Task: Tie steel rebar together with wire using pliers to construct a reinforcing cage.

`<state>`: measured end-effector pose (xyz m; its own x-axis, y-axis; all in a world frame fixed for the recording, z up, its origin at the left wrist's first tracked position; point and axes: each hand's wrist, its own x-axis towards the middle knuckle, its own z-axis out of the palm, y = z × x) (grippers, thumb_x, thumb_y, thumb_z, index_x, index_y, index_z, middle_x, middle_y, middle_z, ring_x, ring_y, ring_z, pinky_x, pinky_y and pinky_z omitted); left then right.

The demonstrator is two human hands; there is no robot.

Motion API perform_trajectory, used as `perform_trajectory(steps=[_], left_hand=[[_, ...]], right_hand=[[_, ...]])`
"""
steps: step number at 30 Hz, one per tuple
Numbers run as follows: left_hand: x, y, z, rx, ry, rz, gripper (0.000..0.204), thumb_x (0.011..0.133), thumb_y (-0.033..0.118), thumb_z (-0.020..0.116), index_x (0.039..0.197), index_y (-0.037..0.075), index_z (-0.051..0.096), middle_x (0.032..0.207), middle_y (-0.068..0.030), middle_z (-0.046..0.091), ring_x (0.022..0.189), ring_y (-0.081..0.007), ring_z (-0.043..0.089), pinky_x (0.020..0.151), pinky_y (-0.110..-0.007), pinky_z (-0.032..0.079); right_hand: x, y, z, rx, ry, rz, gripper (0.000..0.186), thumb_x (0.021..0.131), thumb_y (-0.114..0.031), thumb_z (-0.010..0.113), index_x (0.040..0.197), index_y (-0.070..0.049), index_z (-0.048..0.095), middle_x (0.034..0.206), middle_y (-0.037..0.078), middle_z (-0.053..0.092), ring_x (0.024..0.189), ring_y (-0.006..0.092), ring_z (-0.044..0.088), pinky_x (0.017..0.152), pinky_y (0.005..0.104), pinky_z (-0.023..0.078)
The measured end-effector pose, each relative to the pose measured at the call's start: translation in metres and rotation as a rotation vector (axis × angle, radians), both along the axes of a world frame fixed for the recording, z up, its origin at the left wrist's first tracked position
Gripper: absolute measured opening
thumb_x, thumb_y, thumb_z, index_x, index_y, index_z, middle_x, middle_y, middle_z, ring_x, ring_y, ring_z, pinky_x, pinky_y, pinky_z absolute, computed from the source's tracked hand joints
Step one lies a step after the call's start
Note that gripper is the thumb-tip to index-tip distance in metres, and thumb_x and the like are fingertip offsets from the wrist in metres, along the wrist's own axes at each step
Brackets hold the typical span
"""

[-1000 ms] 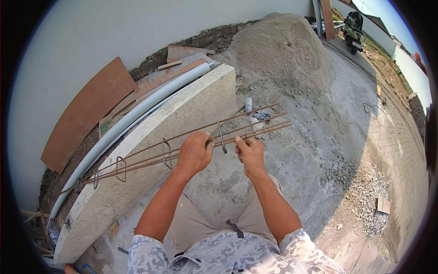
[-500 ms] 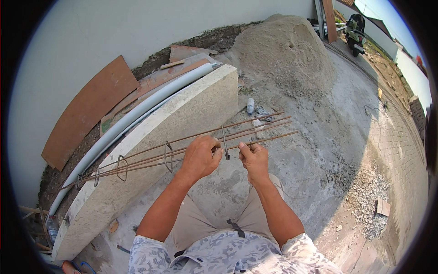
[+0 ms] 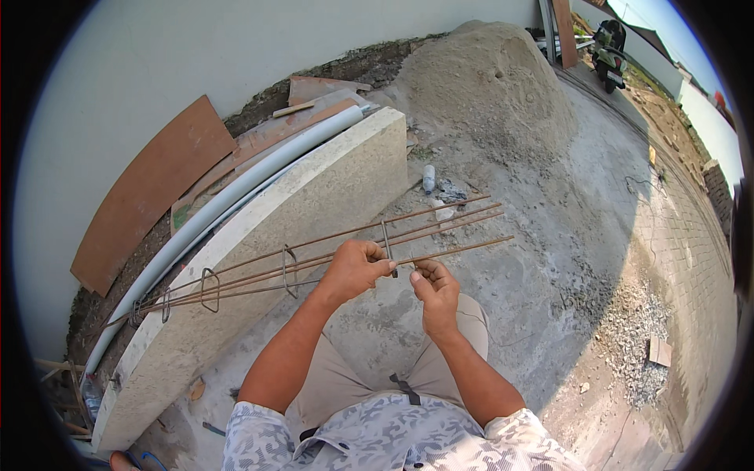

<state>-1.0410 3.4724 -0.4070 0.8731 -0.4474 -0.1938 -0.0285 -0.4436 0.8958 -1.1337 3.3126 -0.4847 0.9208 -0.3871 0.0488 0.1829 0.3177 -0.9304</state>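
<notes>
At the stirrup (image 3: pixel 386 245), fingers (image 3: pixel 390 268) now closer.

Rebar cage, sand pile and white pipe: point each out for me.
rebar cage (image 3: pixel 259 271), head view, on a long rod.
sand pile (image 3: pixel 487 86), head view, its slope.
white pipe (image 3: pixel 259 177), head view, mid-length.

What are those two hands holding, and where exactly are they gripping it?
Both the left hand and right hand grip the rusty rebar cage at one rod, beside a stirrup, nearer its free end.
</notes>
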Motion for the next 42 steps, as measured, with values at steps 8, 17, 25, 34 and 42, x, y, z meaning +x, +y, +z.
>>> perform_trajectory(steps=[8,17,25,34,42], left_hand=[[0.007,-0.001,-0.009,-0.077,0.033,0.01,0.024,0.088,0.016,0.081,0.093,-0.006,0.073,0.079,-0.0105,0.074,0.06,-0.0104,0.061,0.051,-0.026,0.049],[0.004,0.003,-0.012,-0.079,0.063,0.035,0.021,0.086,0.014,0.081,0.088,-0.006,0.074,0.075,-0.0082,0.072,0.055,-0.009,0.056,0.047,-0.025,0.044],[0.004,0.0,-0.012,-0.106,0.059,-0.005,0.022,0.088,0.016,0.081,0.09,-0.005,0.074,0.077,-0.0086,0.073,0.056,-0.0083,0.057,0.047,-0.025,0.044],[0.0,0.002,-0.009,-0.066,0.073,0.039,0.031,0.083,0.016,0.086,0.097,-0.008,0.072,0.08,-0.0114,0.073,0.059,-0.0124,0.065,0.049,-0.026,0.05],[-0.005,0.004,0.001,-0.052,0.04,0.078,0.04,0.079,0.017,0.089,0.098,-0.012,0.069,0.082,-0.0164,0.073,0.06,-0.0164,0.07,0.052,-0.028,0.054]], right_hand=[[-0.037,-0.006,0.027,-0.436,-0.037,-0.022,0.025,0.105,-0.009,0.06,0.126,0.002,0.068,0.082,0.001,0.064,0.067,0.0058,0.052,0.059,0.0243,0.042],[-0.075,-0.024,0.089,-0.519,0.131,0.086,0.014,0.103,-0.006,0.055,0.114,0.003,0.058,0.063,0.004,0.059,0.055,0.0083,0.051,0.053,0.0281,0.041],[-0.076,-0.005,0.029,-0.182,0.398,0.32,0.016,0.104,-0.01,0.055,0.113,0.002,0.059,0.063,0.005,0.06,0.048,0.0086,0.048,0.045,0.0259,0.038],[-0.053,0.009,0.013,-0.095,0.402,0.329,0.021,0.102,-0.011,0.057,0.113,0.006,0.059,0.065,0.006,0.062,0.051,0.0094,0.051,0.048,0.0265,0.04],[-0.032,0.026,0.009,0.068,0.358,0.285,0.014,0.103,-0.012,0.059,0.106,0.002,0.06,0.065,0.007,0.06,0.045,0.0091,0.047,0.041,0.0251,0.034]])
